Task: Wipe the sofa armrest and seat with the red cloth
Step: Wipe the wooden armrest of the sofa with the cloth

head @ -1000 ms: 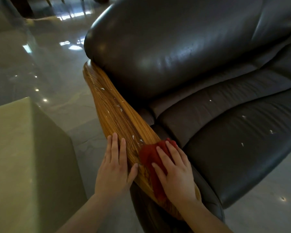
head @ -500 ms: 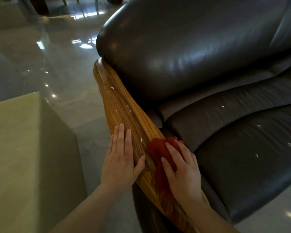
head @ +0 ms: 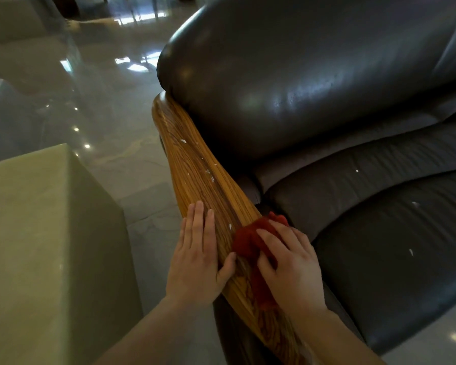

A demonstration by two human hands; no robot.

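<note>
A striped wooden armrest (head: 195, 169) runs diagonally along the left side of a dark leather sofa. White specks dot the wood and the seat cushion (head: 395, 246). My right hand (head: 290, 267) presses a bunched red cloth (head: 245, 241) down on the armrest's near part, fingers spread over it. My left hand (head: 198, 256) lies flat on the armrest's outer edge beside the cloth, thumb on top of the wood, holding nothing.
The sofa's rounded backrest (head: 300, 75) rises behind the armrest. A pale green block-shaped table (head: 42, 246) stands close on the left. Glossy tiled floor (head: 95, 101) lies between them and beyond.
Both hands and the cloth have slid a little farther up the armrest towards the backrest. My view has shifted left, so the sofa sits further right in frame.
</note>
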